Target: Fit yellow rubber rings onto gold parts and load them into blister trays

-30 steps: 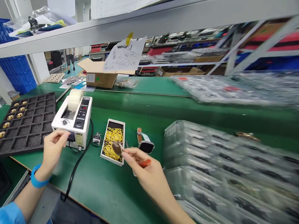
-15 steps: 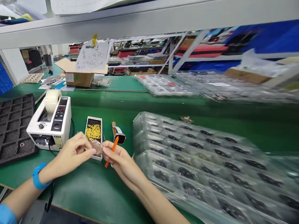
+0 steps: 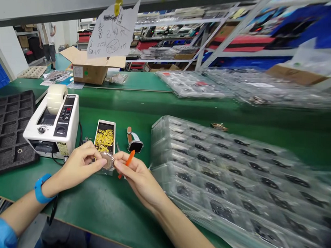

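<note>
A round, shiny watch case (image 3: 108, 160) with a rose-toned face is held between my two hands, over the near end of a narrow white box (image 3: 114, 128). My left hand (image 3: 78, 168) pinches its left edge with thumb and index finger. My right hand (image 3: 139, 175) grips the right edge and also holds an orange stick-like tool (image 3: 130, 157), which slants up between the fingers. Thin yellow rings (image 3: 104, 138) lie heaped in the box. Just beyond my right hand is a square-faced watch (image 3: 135, 146) with a light and brown strap. My fingers partly cover the case.
A white tape dispenser (image 3: 53, 123) stands left of the box, beside a black compartment tray (image 3: 7, 133). Stacked clear blister trays (image 3: 164, 153) with dark parts fill the right side. A cardboard box (image 3: 88, 74) sits on the back ledge; a person (image 3: 47, 40) stands far behind.
The view has tilted down and shifted slightly, so the bench things appear displaced and the overhead beam shows less. Both hands keep the same grip on the watch case.
</note>
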The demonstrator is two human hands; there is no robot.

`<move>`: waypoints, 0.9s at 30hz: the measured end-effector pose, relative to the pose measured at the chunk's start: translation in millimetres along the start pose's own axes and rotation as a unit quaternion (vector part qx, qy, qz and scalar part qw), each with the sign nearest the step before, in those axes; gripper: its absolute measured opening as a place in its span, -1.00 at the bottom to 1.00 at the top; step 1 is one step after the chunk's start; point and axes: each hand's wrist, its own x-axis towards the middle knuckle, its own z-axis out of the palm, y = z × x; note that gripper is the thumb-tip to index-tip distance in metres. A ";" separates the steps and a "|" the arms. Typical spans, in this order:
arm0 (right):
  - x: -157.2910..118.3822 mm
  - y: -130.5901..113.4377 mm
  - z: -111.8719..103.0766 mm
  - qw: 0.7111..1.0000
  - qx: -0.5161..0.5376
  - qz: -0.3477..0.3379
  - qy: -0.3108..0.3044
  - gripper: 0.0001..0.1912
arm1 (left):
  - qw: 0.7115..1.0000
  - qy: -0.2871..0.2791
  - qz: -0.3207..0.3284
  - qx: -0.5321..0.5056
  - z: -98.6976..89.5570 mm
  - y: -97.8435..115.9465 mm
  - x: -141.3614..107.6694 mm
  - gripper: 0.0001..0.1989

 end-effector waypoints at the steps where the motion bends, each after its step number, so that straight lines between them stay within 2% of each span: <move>1: 0.1 0.5 0.0 1.000 -0.002 0.000 0.002 -0.60 | 1.000 0.001 0.000 0.001 0.4 -0.5 -0.1 -0.77; 12: 0.1 1.0 1.6 1.000 -0.013 0.000 0.006 -0.61 | 0.999 0.015 0.014 0.039 3.1 -1.5 -1.2 -0.76; 16: -0.5 2.8 3.0 1.000 -0.012 -0.009 0.018 -0.62 | 0.990 0.062 0.031 0.125 9.3 0.5 -2.6 -0.79; 20: -0.8 2.9 2.4 0.998 -0.019 -0.021 0.047 -0.61 | 0.959 0.141 0.046 0.241 7.1 1.2 -4.0 -0.83; 24: -0.3 2.2 2.3 0.998 -0.021 -0.011 0.059 -0.59 | 0.946 0.202 0.135 0.215 0.4 0.2 -4.2 -0.86; 27: -0.8 2.6 4.0 0.999 0.002 -0.004 0.042 -0.60 | 0.946 0.173 0.217 0.166 1.7 -2.7 -3.1 -0.95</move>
